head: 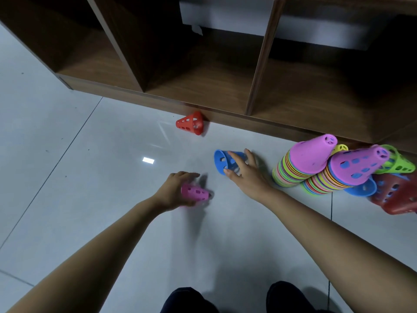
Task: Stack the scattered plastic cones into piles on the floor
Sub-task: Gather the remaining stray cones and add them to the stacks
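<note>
My left hand [173, 192] grips a pink perforated cone [196, 192] lying on its side on the grey floor. My right hand [244, 171] closes its fingers and thumb round a blue perforated cone [222, 159], also on its side. A red cone [191, 123] lies on its side farther off, against the foot of the wooden shelf. At the right stand two tall leaning piles of many-coloured cones, one topped by a plain pink cone [312, 152], the other by a perforated pink cone [358, 164].
A wooden shelf unit [255, 91] with open compartments runs across the back. A green cone [399, 162], a blue cone [363, 188] and a red basket [397, 197] lie beside the piles. My dark-clad knees [239, 299] show at the bottom edge.
</note>
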